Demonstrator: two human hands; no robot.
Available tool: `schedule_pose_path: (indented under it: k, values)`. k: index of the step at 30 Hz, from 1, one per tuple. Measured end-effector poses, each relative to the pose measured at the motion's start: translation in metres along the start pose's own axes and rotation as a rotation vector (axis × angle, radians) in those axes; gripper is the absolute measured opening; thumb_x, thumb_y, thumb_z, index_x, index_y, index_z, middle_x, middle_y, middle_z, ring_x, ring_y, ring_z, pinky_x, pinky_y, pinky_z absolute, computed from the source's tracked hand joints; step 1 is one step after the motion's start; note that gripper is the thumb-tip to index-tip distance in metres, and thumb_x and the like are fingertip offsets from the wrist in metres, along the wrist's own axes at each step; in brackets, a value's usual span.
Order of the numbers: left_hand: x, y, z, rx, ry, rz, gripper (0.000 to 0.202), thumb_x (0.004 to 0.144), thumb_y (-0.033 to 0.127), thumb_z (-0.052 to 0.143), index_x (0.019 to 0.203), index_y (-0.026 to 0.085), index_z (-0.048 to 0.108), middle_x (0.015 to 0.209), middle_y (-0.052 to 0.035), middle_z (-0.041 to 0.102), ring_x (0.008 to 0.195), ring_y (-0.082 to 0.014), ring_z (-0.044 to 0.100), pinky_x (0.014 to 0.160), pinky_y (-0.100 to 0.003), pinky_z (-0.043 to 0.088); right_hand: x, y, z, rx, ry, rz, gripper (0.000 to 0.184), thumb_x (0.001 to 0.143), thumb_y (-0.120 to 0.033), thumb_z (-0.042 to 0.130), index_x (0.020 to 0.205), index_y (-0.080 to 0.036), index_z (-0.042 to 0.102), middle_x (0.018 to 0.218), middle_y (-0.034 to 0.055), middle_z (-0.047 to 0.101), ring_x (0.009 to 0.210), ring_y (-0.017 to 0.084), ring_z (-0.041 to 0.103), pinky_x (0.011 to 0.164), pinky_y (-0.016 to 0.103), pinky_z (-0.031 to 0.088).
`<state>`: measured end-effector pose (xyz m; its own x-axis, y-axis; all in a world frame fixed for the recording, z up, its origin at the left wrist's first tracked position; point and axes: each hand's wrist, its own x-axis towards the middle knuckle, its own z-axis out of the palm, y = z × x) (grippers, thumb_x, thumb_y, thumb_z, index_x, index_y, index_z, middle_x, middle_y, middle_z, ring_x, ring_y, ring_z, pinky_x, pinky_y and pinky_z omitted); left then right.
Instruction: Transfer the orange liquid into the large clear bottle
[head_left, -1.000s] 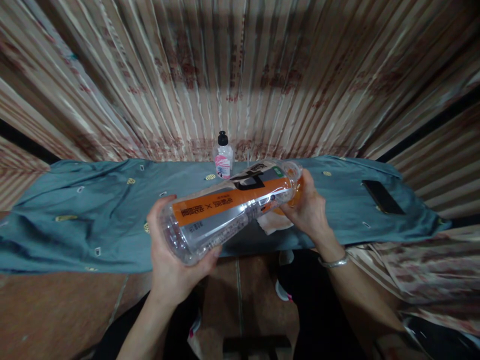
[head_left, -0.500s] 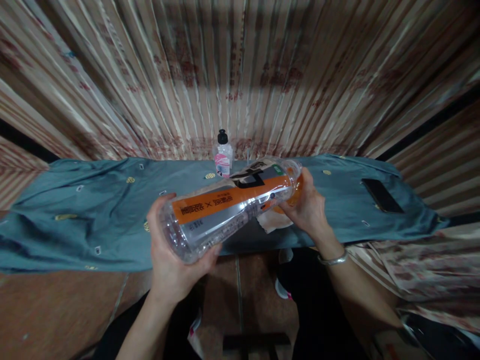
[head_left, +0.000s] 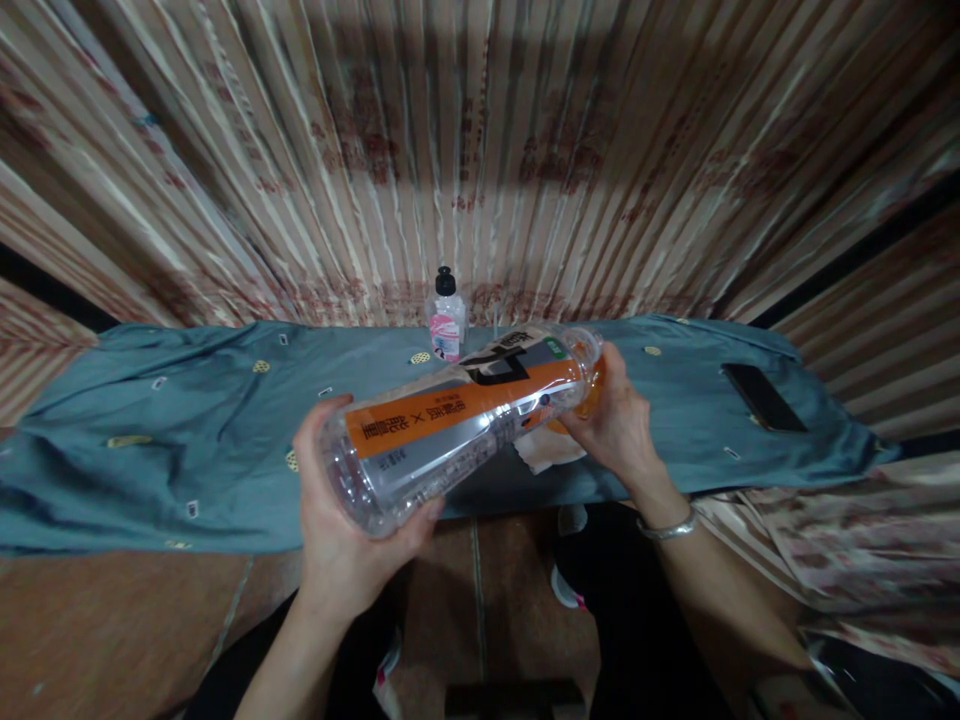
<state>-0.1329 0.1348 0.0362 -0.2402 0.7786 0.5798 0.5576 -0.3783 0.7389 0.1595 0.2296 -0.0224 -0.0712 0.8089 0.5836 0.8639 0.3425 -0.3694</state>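
A large clear plastic bottle [head_left: 450, 425] with an orange and black label lies tilted across the middle of the view, base toward me and neck pointing away to the right. My left hand [head_left: 345, 540] is wrapped round its base. My right hand [head_left: 619, 420] is closed round the neck and the orange cap end. A pale cloth [head_left: 544, 450] shows under the bottle near my right hand, lying on the teal cloth. Whether my right hand touches the pale cloth is hidden.
A long surface covered with a teal cloth [head_left: 150, 450] runs across the view. A small clear bottle [head_left: 446, 320] with a black cap and pink label stands at its back edge. A dark phone [head_left: 761, 397] lies at the right. Striped curtains hang behind.
The bottle and both hands have stayed almost where they were; only a slight shift of the view.
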Motion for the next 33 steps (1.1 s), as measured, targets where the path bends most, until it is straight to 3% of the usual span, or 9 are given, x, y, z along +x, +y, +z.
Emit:
schedule_pose_path:
  k: [16,33]
  values:
    - [-0.0012,-0.0056,0.0011,0.044,-0.007,0.102,0.077,0.072,0.048,0.078,0.135,0.015,0.05,0.126,-0.0198,0.059,0.107,-0.0373,0.069,0.09,-0.057,0.06,-0.0015,0.0008,0.0012,-0.008,0.02,-0.004,0.092,0.086,-0.053,0.068,0.158,-0.017,0.025,0.148,0.0206,0.061,0.125,0.037,0.068,0.095,0.05,0.062]
    - [-0.0013,-0.0088,0.0021,0.057,-0.003,0.136,0.075,0.073,0.048,0.077,0.136,0.018,0.051,0.126,-0.0182,0.059,0.106,-0.0375,0.069,0.088,-0.058,0.06,-0.0026,0.0014,0.0021,-0.017,0.033,0.001,0.092,0.086,-0.052,0.069,0.159,-0.018,0.024,0.146,0.0202,0.063,0.121,0.037,0.071,0.092,0.051,0.063]
